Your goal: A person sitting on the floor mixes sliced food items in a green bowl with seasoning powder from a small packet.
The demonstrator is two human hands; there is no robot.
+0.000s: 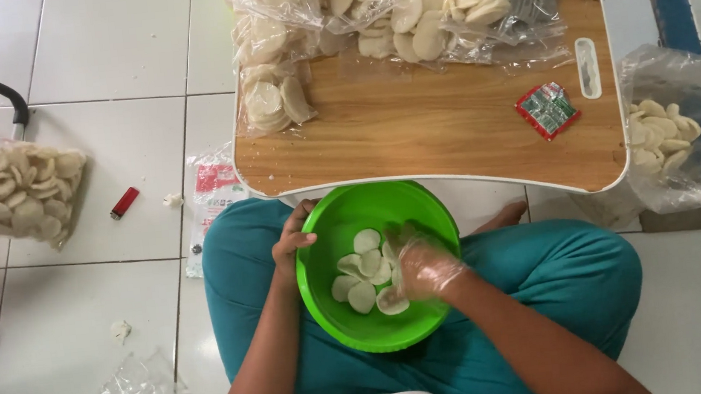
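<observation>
A green plastic bowl (337,322) rests in my lap and holds several pale round crackers (361,277). My left hand (293,238) grips the bowl's left rim. My right hand (421,265), covered by a thin clear plastic glove, reaches into the bowl and its fingers lie on the crackers at the right side. I cannot tell whether it holds any. I sit cross-legged in teal trousers on a white tiled floor.
A low wooden table (438,124) stands before me with clear bags of crackers (384,9) at its far edge and a small red-green packet (548,109). More cracker bags lie left (12,195) and right (670,136). A red lighter (124,202) lies on the tiles.
</observation>
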